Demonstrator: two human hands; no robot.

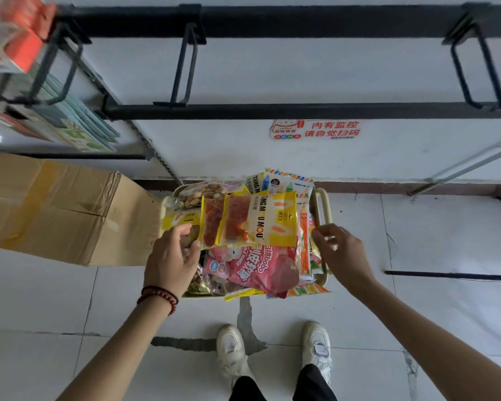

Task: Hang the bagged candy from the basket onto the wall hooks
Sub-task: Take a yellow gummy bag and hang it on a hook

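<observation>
Left hand: the left hand [171,256] reaches down from a bent wrist and pinches the lower left corner of the yellow candy bags [258,221].
Right hand: the right hand [339,250] is stretched forward with fingers loosely curled, holding nothing, just beside the bags.
Bags: held flat over the heaped basket [325,204].
Wall hooks [191,30]: higher up on the wall.

The basket [324,206] is set on the floor [417,285] against the wall [301,82] and filled with candy bags [261,221]. A cardboard box [55,206] is placed to its left, and wall hooks [185,65] are mounted above.
</observation>
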